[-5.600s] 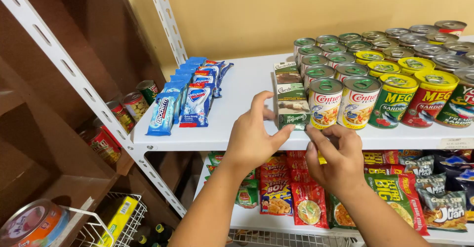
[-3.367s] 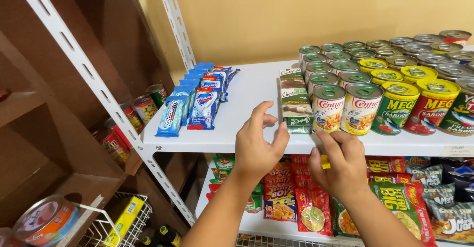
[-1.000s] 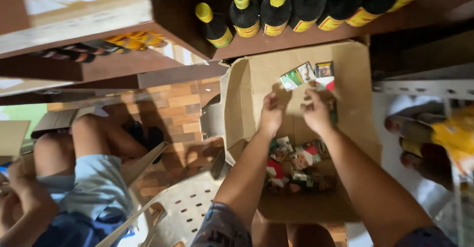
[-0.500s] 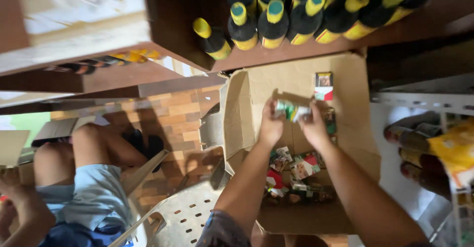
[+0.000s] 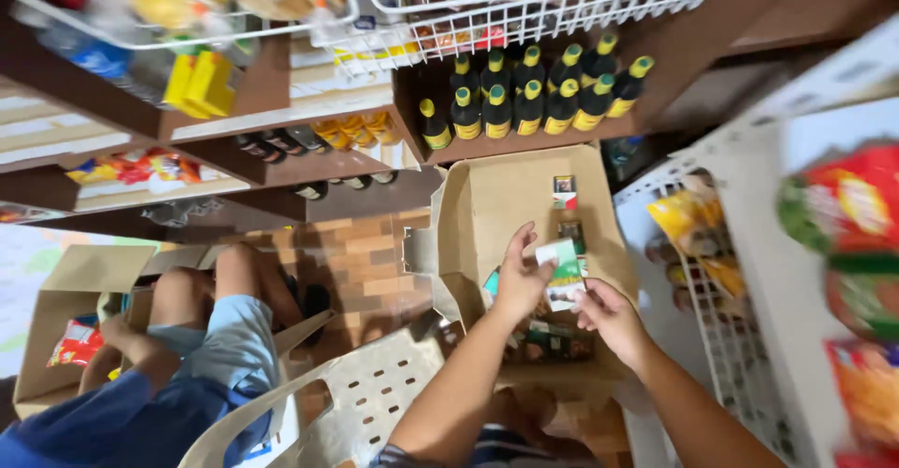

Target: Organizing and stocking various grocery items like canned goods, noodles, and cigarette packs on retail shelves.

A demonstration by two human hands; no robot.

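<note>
The left hand (image 5: 520, 276) holds a small green and white box (image 5: 565, 275). Its fingers are closed on the left edge of the box. The right hand (image 5: 607, 316) sits just under the box on the right. Its fingertips touch the bottom corner, and its fingers are curled in close. The small box is up over an open cardboard box (image 5: 487, 208) that stands on the floor. More small packs (image 5: 548, 342) lie in the bottom of the cardboard box, below the hands. Two little packs (image 5: 565, 192) lie farther in, near the far wall of the box.

Past the cardboard box, dark bottles with yellow caps (image 5: 529, 98) stand in rows on a brown wooden shelf (image 5: 487, 146). A white wire basket (image 5: 524, 5) with goods in it is farther up. On the right is a white wire rack (image 5: 721, 318) with a yellow bag (image 5: 679, 220) in it. Red and green snack bags (image 5: 852, 206) look blurry at the far right.

A white plastic chair (image 5: 365, 398) is near, just left of the arms. On the left another person in blue clothes (image 5: 178, 384) sits low by a second cardboard box (image 5: 66, 309). That box has a red pack (image 5: 77, 342) inside. The floor (image 5: 361, 243) between the two boxes is brown brick.
</note>
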